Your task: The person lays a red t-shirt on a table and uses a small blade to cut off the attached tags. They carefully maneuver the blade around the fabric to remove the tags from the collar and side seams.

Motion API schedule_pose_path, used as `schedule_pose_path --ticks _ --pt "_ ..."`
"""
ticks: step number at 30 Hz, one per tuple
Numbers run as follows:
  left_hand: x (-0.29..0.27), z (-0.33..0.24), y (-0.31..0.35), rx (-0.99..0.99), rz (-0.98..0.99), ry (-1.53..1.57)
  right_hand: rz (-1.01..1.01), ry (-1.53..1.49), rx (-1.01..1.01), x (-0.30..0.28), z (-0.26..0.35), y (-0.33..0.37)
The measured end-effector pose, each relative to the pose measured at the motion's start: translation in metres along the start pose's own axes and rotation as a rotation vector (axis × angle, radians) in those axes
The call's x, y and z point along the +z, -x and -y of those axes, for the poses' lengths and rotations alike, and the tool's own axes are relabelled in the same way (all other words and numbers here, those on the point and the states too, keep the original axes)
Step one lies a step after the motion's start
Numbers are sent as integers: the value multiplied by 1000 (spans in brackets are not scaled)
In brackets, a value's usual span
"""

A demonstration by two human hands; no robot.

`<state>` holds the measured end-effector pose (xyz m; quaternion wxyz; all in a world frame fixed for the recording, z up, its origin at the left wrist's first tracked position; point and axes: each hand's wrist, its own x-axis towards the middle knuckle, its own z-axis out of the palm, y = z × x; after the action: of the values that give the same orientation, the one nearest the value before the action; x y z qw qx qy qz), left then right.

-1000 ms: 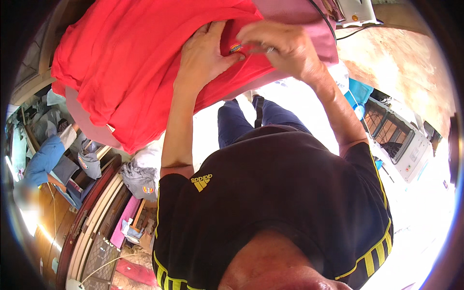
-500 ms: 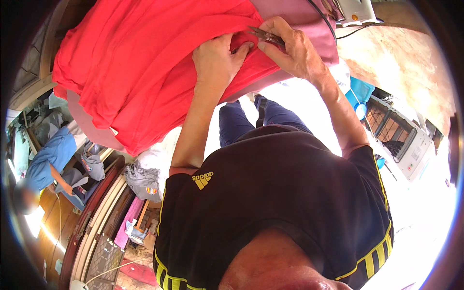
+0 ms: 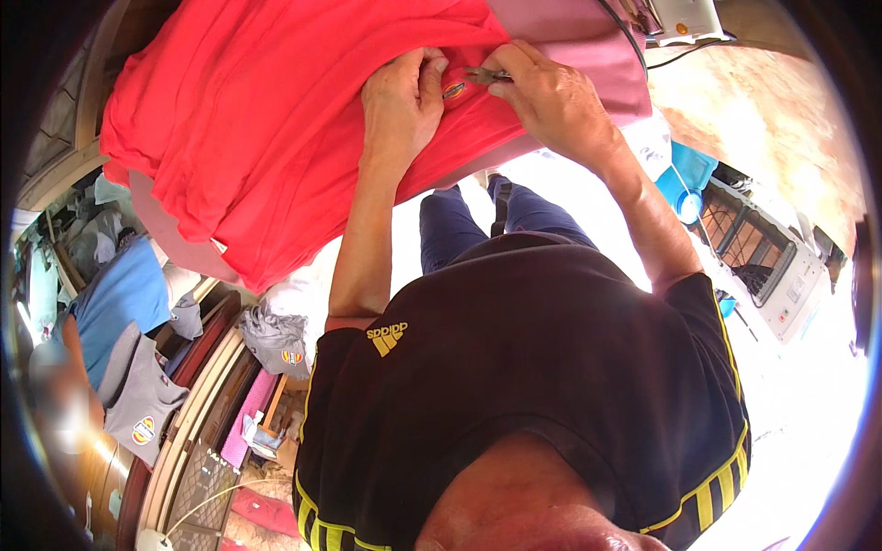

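A large red cloth garment (image 3: pixel 276 119) lies in folds over a mauve-covered table. My left hand (image 3: pixel 401 103) rests on it, thumb and forefinger drawn together on a fold of the red fabric. Just right of that thumb a small label patch (image 3: pixel 454 90) in dark and yellow shows on the garment. In my right hand (image 3: pixel 562 103) is a small pair of thread snips (image 3: pixel 487 75), its blades pointing left over the fabric close to the patch. My fingers partly cover the snips' handles, and I cannot tell whether the blades touch the cloth.
The mauve table cover (image 3: pixel 588 69) shows at the right, with a black cable across it and a white machine part (image 3: pixel 684 20) beyond. A white-framed appliance (image 3: pixel 772 262) and blue tub (image 3: pixel 689 170) stand right. At left, a person in blue (image 3: pixel 119 289) is near a grey garment (image 3: pixel 145 395).
My left thumb has moved up from the cloth's fold toward the forefinger, uncovering the label patch. The snips have shifted slightly down and left. At left, the grey garment has come into fuller view.
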<state>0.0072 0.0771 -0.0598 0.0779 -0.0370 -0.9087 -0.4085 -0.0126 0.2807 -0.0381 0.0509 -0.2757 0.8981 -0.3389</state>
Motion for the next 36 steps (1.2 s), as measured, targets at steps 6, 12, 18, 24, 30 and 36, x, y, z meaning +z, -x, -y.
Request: schedule_pose_path --ticks 6,12,18,24,30,36 --pt "-12 5 -1 51 105 50 -26 -221 24 3 -14 3" --pt "-13 9 -11 82 297 -215 -13 -359 36 4 -21 5" --pt "-8 9 -3 120 237 -325 -83 19 -20 10 -1 2" --pt "-4 8 1 200 111 -280 -94 70 3 15 6 -3" --pt "-11 9 9 144 82 -209 -61 -8 -53 15 1 -2" --pt "-100 -10 67 -26 1026 342 12 -276 -70 -3 -24 10"
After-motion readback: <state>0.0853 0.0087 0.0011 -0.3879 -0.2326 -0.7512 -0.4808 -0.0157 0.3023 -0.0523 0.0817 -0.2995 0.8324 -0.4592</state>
